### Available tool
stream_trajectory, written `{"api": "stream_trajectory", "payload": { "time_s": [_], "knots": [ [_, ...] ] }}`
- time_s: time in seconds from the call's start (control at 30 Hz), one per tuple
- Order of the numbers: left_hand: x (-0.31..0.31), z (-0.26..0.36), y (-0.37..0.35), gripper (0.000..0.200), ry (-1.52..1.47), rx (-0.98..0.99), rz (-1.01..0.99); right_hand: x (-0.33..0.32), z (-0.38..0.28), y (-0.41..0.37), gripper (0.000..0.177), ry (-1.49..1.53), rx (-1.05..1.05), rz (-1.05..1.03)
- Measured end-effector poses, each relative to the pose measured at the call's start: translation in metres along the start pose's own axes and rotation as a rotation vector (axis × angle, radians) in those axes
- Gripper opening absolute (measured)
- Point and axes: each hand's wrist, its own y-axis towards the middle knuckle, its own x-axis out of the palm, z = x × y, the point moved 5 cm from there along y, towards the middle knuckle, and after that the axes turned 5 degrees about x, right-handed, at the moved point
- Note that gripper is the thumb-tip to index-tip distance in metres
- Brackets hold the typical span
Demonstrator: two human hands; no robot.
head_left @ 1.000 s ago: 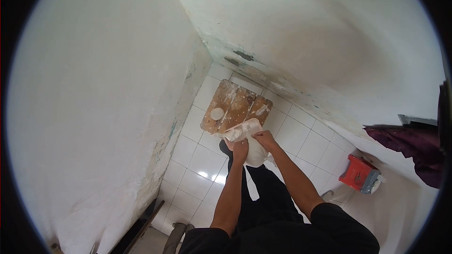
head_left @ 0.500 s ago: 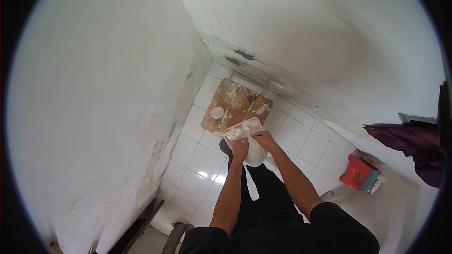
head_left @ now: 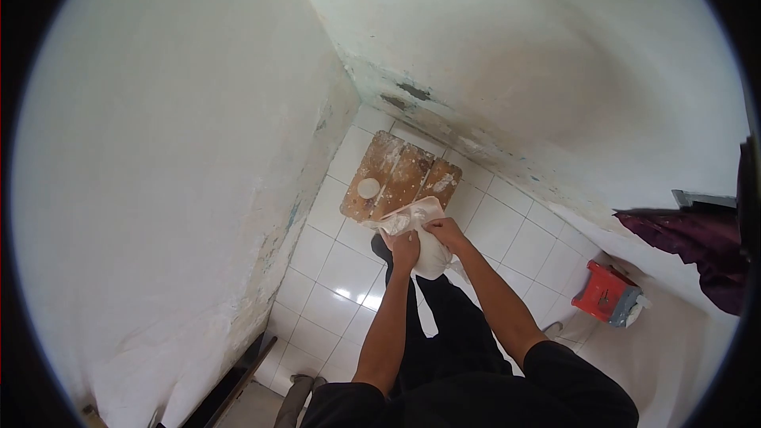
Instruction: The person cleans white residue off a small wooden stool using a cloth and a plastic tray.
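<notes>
A white plastic bag point(head_left: 432, 257), bulging and full of something pale, is held between my two hands. My left hand point(head_left: 406, 248) is closed on its left side, and my right hand point(head_left: 445, 231) grips its upper right part. Just beyond them a pale pink tray point(head_left: 432, 206) with white lumps in it lies over the near edge of a wooden stool point(head_left: 404, 175). The stool's top is spotted with white. A round white object point(head_left: 369, 188) rests on its left part.
Stained walls with peeling paint point(head_left: 412, 91) meet in the corner behind the stool. On the tiled floor point(head_left: 325, 301) at right stands a red and grey container point(head_left: 607, 293). Dark purple cloth point(head_left: 686, 250) hangs at far right. A person's leg point(head_left: 295, 403) shows at bottom left.
The view has shifted very slightly. Both hands stay on the bag, with little visible movement.
</notes>
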Motion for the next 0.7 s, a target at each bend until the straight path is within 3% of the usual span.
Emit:
{"api": "stream_trajectory", "payload": {
  "time_s": [0.13, 0.2, 0.3, 0.4, 0.5, 0.7],
  "knots": [
    [-0.005, 0.006, 0.0, 0.031, 0.029, 0.086, 0.058, -0.004, -0.004, 0.0, 0.028, -0.058, -0.125, 0.05],
    [-0.001, 0.001, -0.004, 0.035, -0.117, -0.195, -0.029, -0.004, -0.001, -0.002, 0.029, -0.006, -0.129, 0.049],
    [-0.013, 0.021, -0.013, 0.041, -0.17, -0.296, -0.077, -0.006, 0.014, 0.0, 0.03, -0.018, -0.104, 0.048],
    [0.012, -0.017, -0.016, 0.049, -0.26, -0.401, -0.106, -0.004, 0.019, -0.005, 0.03, 0.005, -0.068, 0.037],
    [0.008, -0.01, -0.023, 0.057, -0.36, -0.307, -0.067, -0.005, 0.005, -0.026, 0.031, -0.065, -0.161, 0.1],
    [-0.005, 0.008, -0.03, 0.052, -0.392, -0.201, -0.115, -0.004, 0.008, -0.034, 0.031, -0.021, -0.164, 0.095]
  ]
}}
